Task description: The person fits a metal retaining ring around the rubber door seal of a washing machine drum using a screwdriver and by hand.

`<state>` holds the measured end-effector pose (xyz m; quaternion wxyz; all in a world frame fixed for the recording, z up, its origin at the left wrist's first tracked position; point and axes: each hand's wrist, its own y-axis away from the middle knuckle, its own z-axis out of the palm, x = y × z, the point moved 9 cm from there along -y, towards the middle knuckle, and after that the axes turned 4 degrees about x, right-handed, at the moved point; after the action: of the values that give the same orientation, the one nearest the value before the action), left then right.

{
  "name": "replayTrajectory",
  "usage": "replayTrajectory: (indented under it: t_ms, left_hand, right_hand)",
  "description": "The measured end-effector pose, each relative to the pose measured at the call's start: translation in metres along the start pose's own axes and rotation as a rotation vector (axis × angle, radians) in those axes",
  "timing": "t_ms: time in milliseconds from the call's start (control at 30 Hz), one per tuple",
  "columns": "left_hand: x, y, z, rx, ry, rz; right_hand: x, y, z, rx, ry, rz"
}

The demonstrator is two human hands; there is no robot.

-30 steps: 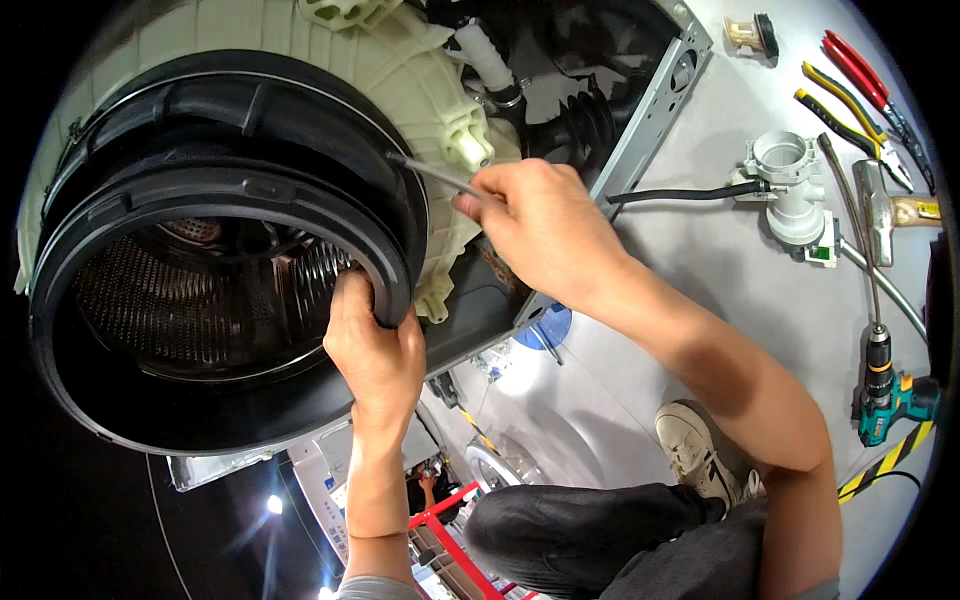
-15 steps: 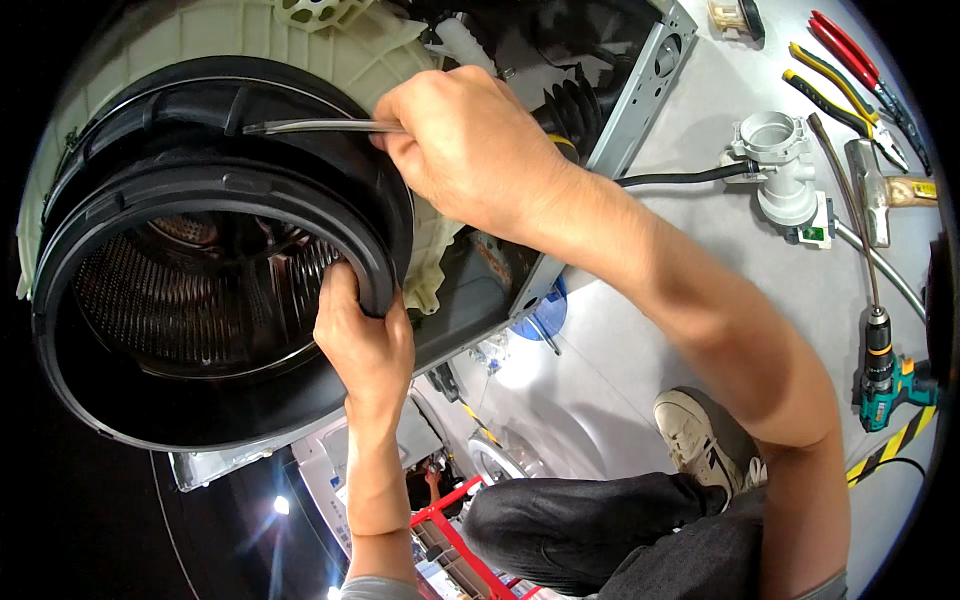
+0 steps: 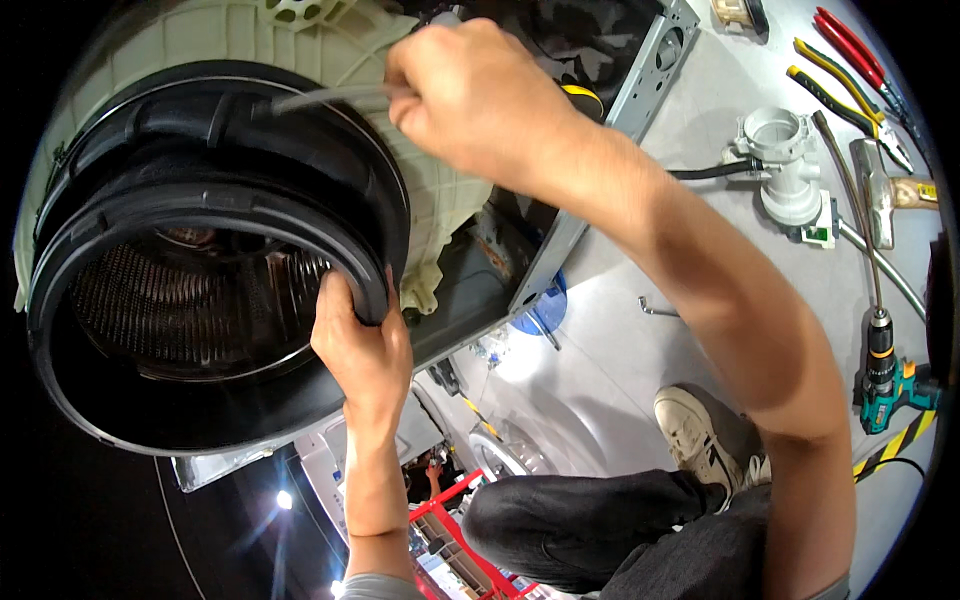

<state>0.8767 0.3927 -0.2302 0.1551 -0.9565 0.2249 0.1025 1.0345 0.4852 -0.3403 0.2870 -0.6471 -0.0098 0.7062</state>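
Both grips persist: left hand point(image 3: 362, 338) pinching the gasket point(image 3: 235, 201), right hand point(image 3: 470, 98), higher, the rod point(image 3: 335, 95).

Lamp point(image 3: 284, 500) flares below-left of L hand point(image 3: 362, 345); I see drum point(image 3: 190, 310) left of it v. dim, floor point(image 3: 600, 370) to its right bright w/ glare. R hand's point(image 3: 480, 95) tool point(image 3: 330, 96) blurred; view's outer edges black + bowed.

- Two bare hands: one left hand point(image 3: 362, 340) and one right hand point(image 3: 462, 98).
- One black rubber gasket point(image 3: 225, 200), and one perforated drum point(image 3: 200, 310).
- One long metal tool point(image 3: 330, 96), blurred.
- Two pliers: one pair of red-handled pliers point(image 3: 850, 48), one pair of yellow-and-black pliers point(image 3: 880, 127).
- One hammer point(image 3: 884, 192).
- One power drill point(image 3: 880, 398).
- One pale plastic pump body point(image 3: 788, 192).
- At least one shoe point(image 3: 688, 430).
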Motion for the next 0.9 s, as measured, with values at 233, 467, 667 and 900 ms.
replayTrajectory:
  t_ms: [233,467,667,900]
  left_hand:
    - [-0.004,-0.002,0.004,-0.019,0.005,-0.002]
    - [-0.006,0.001,0.004,-0.009,0.016,-0.028]
    - [-0.002,0.000,0.003,0.004,0.016,0.013]
    - [-0.002,0.000,0.003,-0.037,0.013,-0.037]
  right_hand:
    - [0.000,0.009,0.000,-0.069,-0.218,0.037]
    - [-0.002,0.015,0.015,-0.096,-0.202,0.033]
    - [0.003,0.004,0.014,-0.038,-0.086,0.060]
    - [-0.012,-0.007,-0.009,0.018,-0.237,0.098]
